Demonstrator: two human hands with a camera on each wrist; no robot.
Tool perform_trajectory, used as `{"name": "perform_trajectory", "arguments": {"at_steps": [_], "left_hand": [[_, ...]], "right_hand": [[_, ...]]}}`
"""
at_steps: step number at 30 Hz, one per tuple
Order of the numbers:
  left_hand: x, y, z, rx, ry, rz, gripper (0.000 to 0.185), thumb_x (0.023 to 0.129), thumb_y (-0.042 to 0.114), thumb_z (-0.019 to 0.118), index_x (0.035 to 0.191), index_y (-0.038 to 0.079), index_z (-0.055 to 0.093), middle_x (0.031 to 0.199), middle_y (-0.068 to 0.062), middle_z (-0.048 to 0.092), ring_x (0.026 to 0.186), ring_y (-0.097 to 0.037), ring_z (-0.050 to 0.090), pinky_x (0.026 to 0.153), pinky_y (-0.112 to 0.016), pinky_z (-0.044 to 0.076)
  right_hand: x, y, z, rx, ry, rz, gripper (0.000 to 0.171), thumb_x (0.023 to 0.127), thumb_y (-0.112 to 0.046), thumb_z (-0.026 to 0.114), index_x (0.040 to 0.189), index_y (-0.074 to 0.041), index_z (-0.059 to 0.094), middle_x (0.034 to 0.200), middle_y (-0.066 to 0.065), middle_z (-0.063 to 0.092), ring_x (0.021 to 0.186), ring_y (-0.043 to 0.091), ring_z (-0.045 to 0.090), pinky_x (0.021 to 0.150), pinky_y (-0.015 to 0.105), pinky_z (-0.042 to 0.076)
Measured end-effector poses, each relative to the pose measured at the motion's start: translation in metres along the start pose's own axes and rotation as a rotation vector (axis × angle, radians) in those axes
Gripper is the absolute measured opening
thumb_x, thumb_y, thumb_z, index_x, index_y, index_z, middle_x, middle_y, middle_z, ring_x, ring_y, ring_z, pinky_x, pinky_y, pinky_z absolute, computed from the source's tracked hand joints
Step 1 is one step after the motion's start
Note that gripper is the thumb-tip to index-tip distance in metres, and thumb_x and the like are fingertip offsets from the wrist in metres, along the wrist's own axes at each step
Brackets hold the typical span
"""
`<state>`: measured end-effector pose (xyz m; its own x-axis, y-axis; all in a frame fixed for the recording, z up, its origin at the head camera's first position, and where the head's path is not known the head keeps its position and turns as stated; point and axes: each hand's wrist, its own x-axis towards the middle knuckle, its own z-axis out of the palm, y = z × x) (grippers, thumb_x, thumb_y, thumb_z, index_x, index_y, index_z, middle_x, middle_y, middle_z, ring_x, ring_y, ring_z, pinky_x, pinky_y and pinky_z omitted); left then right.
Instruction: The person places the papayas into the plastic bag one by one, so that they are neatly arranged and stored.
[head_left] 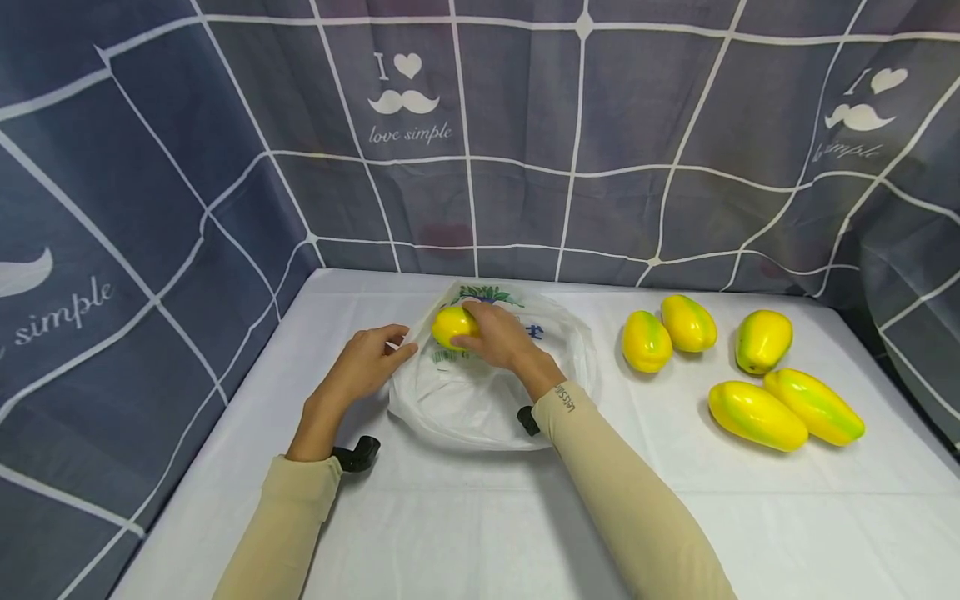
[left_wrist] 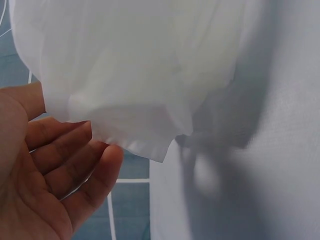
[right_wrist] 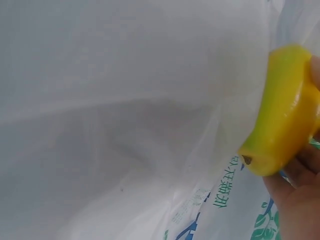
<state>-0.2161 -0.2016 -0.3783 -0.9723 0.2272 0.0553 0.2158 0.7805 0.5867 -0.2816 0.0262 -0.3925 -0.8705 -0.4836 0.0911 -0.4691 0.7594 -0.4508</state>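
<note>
A white plastic bag point(head_left: 487, 408) with green and blue print lies spread on the table. Over its far left part my right hand point(head_left: 501, 333) grips a yellow-green papaya point(head_left: 448, 326), thumb on the near side. The right wrist view shows this papaya point(right_wrist: 282, 115) with a dark spot at its end, close above the bag's printed side. At the bag's left edge, my left hand point(head_left: 367, 360) holds the rim between thumb and fingers. From the left wrist, the thin bag point(left_wrist: 130, 65) hangs down in front of part of that hand point(left_wrist: 55, 175).
To the right of the bag, several more papayas point(head_left: 757, 415) lie on the white-covered table point(head_left: 480, 533). A grey curtain with white lines point(head_left: 517, 208) closes off the back and left side. Dark wrist cameras point(head_left: 358, 455) stick out beside both wrists.
</note>
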Motion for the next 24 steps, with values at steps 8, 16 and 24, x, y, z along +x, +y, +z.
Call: {"name": "perform_trajectory", "arguments": {"at_steps": [8,16,24], "left_hand": [[0.0007,-0.001,0.0005,0.0,0.0,-0.008,0.045,0.1,0.027,0.059,0.135,-0.001,0.056,0.121,-0.021,0.064,0.102,-0.034,0.064,0.089,-0.049,0.051],[0.0002,-0.0006,0.0005,-0.009,-0.001,-0.011,0.046,0.1,0.027,0.059,0.135,-0.002,0.055,0.122,-0.021,0.064,0.102,-0.034,0.064,0.089,-0.049,0.051],[0.0016,-0.0018,0.0025,-0.001,-0.002,-0.004,0.046,0.101,0.027,0.058,0.136,-0.002,0.055,0.122,-0.021,0.063,0.103,-0.034,0.064,0.089,-0.049,0.051]], "right_hand": [[-0.0013,-0.0024,-0.0046,-0.003,0.003,-0.02,0.066,0.092,-0.038,0.071,0.142,-0.001,0.048,0.135,0.011,0.058,0.116,0.026,0.055,0.104,0.038,0.04],[-0.0022,-0.0032,-0.0046,0.004,0.007,-0.028,0.055,0.092,-0.035,0.071,0.135,-0.004,0.056,0.125,0.009,0.063,0.102,0.023,0.056,0.096,0.036,0.045],[-0.002,-0.0013,-0.0023,-0.018,0.028,-0.019,0.057,0.092,-0.036,0.071,0.136,-0.004,0.055,0.128,0.009,0.061,0.107,0.023,0.056,0.098,0.037,0.044]]}}
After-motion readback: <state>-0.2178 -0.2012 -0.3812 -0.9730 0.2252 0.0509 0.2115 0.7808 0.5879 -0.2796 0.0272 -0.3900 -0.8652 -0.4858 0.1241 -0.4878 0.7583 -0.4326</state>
